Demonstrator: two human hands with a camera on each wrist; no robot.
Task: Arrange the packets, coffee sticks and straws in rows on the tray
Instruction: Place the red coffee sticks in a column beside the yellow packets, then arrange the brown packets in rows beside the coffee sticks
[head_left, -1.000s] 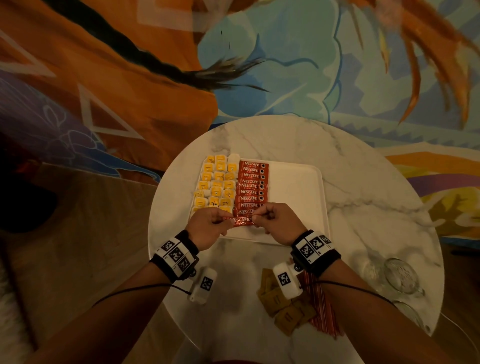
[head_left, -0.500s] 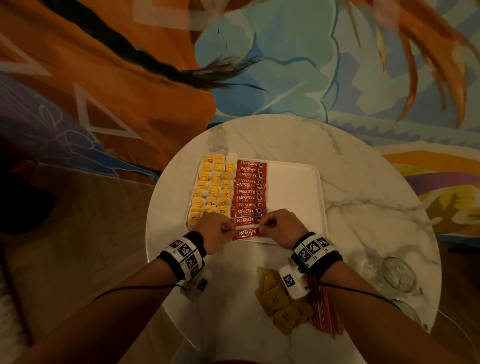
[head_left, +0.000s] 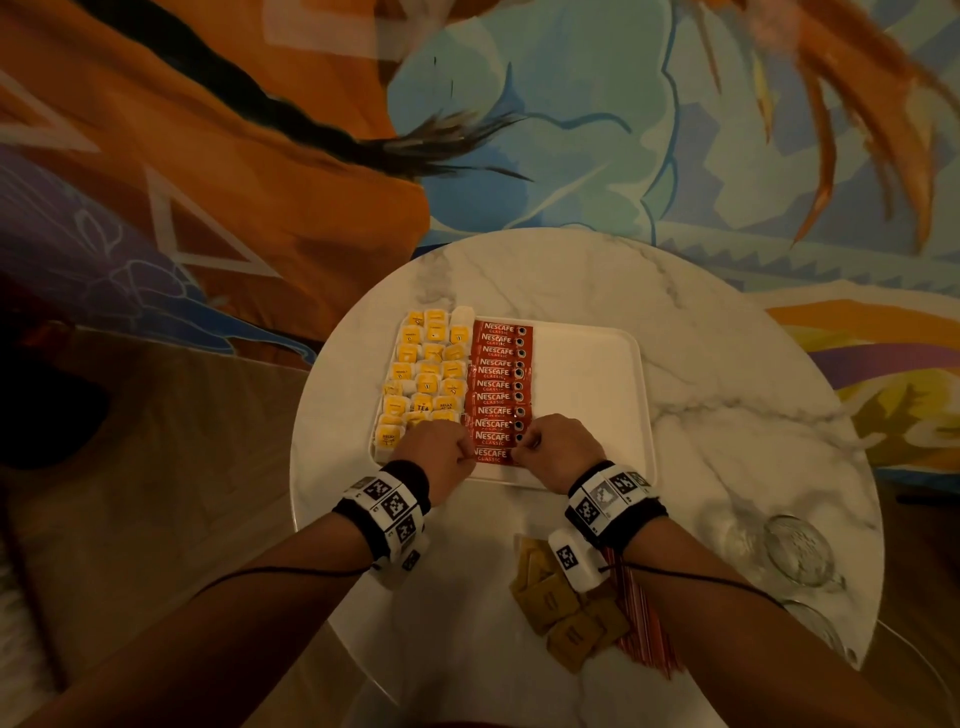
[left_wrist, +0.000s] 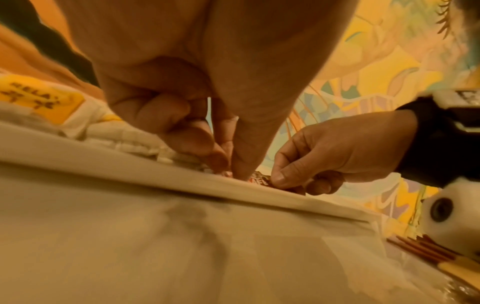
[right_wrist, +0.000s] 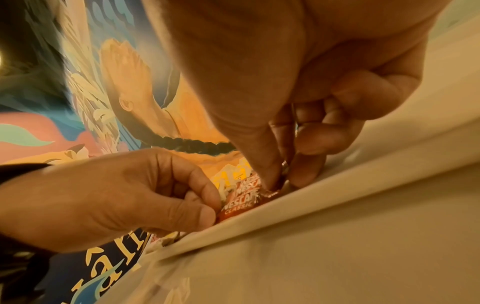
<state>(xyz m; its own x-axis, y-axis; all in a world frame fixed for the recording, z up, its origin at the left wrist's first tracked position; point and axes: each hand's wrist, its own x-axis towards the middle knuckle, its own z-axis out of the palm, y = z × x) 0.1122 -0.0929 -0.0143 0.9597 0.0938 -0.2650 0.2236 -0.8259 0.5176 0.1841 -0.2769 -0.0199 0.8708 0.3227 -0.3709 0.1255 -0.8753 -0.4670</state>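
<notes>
A white tray (head_left: 587, 364) lies on the round marble table. Its left part holds rows of yellow tea packets (head_left: 423, 371); beside them runs a column of red coffee sticks (head_left: 498, 384). The nearest red coffee stick (head_left: 491, 455) (right_wrist: 240, 207) lies at the tray's front edge. My left hand (head_left: 441, 449) (left_wrist: 233, 172) pinches its left end and my right hand (head_left: 553, 447) (right_wrist: 279, 183) pinches its right end. Brown packets (head_left: 566, 608) and red straws (head_left: 644, 629) lie on the table near my right forearm.
Clear glasses (head_left: 795, 551) stand at the table's right front edge. The tray's right half (head_left: 592, 405) is bare white. A painted mural wall rises behind the table. Wooden floor shows on the left.
Both hands moved the red coffee stick toward me and down onto the tray's front edge, below the column of sticks.
</notes>
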